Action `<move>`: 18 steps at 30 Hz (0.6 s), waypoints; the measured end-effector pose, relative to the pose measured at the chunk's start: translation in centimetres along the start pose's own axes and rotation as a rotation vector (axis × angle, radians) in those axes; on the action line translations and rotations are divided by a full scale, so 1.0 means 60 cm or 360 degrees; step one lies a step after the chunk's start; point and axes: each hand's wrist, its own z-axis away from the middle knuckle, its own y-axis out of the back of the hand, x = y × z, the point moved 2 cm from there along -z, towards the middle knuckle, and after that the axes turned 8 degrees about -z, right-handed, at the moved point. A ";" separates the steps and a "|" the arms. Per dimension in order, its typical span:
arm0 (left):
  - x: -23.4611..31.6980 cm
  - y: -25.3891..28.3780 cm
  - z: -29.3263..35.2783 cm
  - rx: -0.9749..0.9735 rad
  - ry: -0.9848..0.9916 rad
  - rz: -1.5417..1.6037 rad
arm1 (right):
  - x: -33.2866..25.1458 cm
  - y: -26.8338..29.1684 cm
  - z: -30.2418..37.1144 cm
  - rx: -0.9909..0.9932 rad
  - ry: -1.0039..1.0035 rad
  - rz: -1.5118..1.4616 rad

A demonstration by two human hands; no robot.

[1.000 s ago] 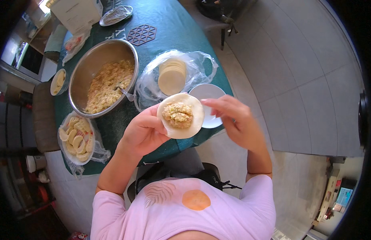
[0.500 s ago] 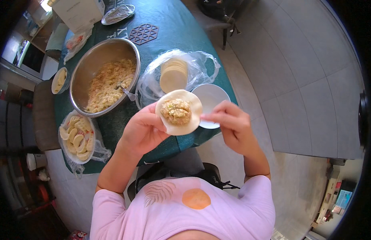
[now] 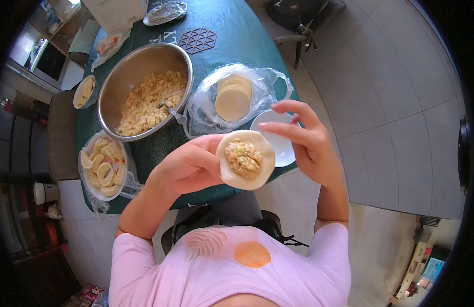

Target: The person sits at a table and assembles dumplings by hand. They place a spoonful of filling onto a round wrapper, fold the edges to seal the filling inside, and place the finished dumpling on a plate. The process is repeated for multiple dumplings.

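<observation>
In the head view, the right hand (image 3: 311, 143) has drawn back from the edge of the round dough wrapper (image 3: 267, 163) and spread its fingers, while the left hand (image 3: 188, 163) has brought the wrapper nearer to the body. The left hand pinches the wrapper's left edge, thumb on top and fingers beneath, holding it above the near edge of the green tablecloth (image 3: 242, 41). A mound of pale filling (image 3: 243, 158) sits in the middle of the wrapper, which lies open and unfolded. The right hand is loosely parted and has hold of nothing; its fingertips hang over the white bowl (image 3: 284, 156), just beyond the wrapper's far right edge.

Farther off, a stack of wrappers (image 3: 234, 102) lies in a clear plastic bag (image 3: 201, 105). To its left stands a large metal bowl (image 3: 110, 112) of filling mixture (image 3: 150, 102), with a spoon (image 3: 176, 115) leaning inside. At the near left, a dish (image 3: 100, 194) holds folded dumplings (image 3: 106, 174); beyond it, at the left edge of the table, is a small bowl (image 3: 79, 104). A dark trivet (image 3: 197, 40) lies at the far side.
</observation>
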 end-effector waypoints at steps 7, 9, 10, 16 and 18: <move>-0.009 -0.012 0.001 -0.0138 0.0057 -0.0019 | -0.029 -0.020 -0.044 -0.0331 0.0334 0.0094; -0.004 -0.010 0.009 -0.0078 -0.0001 -0.0046 | -0.024 -0.001 -0.042 -0.0241 0.0376 0.0268; -0.001 -0.007 0.012 -0.0055 -0.0057 -0.0011 | -0.020 0.000 -0.039 -0.0168 0.0376 0.0177; 0.010 0.006 0.025 0.0112 -0.0223 0.0189 | -0.022 -0.027 -0.012 0.0018 0.0220 -0.0209; 0.012 0.002 0.027 0.0159 -0.0242 0.0168 | -0.015 -0.038 -0.009 0.0038 0.0225 -0.0192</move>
